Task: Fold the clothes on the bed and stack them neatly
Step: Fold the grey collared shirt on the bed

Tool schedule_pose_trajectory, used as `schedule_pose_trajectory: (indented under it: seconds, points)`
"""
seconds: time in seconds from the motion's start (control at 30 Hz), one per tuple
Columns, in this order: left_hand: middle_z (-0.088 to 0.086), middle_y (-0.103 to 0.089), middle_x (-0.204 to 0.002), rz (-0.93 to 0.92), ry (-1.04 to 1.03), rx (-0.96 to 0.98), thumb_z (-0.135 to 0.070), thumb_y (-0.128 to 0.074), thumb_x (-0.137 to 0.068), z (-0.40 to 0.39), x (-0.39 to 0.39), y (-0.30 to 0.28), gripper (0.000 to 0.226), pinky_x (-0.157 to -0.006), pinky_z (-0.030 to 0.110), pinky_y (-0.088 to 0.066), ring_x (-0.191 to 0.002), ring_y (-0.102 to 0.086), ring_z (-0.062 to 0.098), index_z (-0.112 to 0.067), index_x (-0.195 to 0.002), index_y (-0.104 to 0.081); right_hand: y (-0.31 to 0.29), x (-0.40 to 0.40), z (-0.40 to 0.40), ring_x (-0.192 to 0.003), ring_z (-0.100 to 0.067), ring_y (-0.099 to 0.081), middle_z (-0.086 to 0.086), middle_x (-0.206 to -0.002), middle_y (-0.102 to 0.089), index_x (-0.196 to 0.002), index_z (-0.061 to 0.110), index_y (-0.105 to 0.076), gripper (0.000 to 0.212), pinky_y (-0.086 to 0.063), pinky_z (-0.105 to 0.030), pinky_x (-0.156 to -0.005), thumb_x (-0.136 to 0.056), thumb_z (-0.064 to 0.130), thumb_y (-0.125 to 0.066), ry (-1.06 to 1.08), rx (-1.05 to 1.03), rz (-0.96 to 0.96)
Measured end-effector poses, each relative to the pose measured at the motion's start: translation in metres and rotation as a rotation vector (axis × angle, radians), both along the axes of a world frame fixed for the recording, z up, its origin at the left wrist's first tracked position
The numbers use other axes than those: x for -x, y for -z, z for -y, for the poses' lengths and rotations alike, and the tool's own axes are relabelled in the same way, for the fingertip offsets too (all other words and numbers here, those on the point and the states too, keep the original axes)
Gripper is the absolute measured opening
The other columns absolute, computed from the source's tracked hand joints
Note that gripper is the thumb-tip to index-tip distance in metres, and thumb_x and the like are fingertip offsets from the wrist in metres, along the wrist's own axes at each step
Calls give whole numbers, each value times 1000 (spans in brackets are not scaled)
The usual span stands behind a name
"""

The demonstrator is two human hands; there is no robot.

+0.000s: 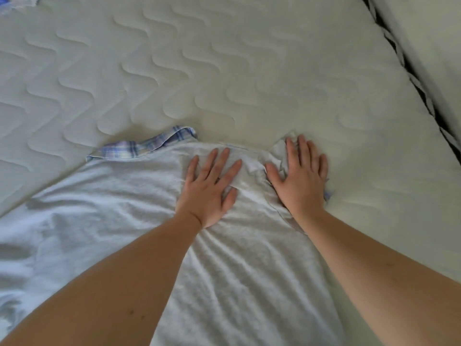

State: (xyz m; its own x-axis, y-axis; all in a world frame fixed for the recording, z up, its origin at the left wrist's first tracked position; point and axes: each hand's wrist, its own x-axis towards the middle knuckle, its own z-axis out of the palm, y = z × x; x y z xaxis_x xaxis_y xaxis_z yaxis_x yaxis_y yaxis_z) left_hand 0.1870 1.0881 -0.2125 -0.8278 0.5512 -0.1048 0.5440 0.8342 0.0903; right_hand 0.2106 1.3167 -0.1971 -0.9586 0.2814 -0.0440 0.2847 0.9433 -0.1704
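A pale grey-white garment (pixel 119 216) lies spread flat on the quilted mattress (pixel 174 71), filling the lower half of the view. A blue-and-white plaid trim (pixel 147 146) shows along its far edge. My left hand (pixel 209 188) lies flat with spread fingers on the garment's far middle part. My right hand (pixel 301 176) presses flat on the crumpled far right corner of the garment, fingers straight. A small blue bit of cloth (pixel 327 196) peeks out beside the right hand.
A bit of blue-and-white cloth (pixel 17 2) shows at the top left corner. A dark gap (pixel 419 96) runs along the mattress's right edge, with another pale padded surface (pixel 436 46) beyond it.
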Motion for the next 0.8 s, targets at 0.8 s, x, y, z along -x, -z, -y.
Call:
schedule_pose_trajectory:
  seconds: [0.8]
  points:
    - [6,5,-165,22,39,38,-49,-20,-95,3,4,9,66,-118,59,-4,-152,4,28,-32,-157,-3,-31,30,-34,-100,-26,-59,-2,-104,-66,-109,16,-60,30,-38,-35,-84,-90,40,-63,321,405,-4]
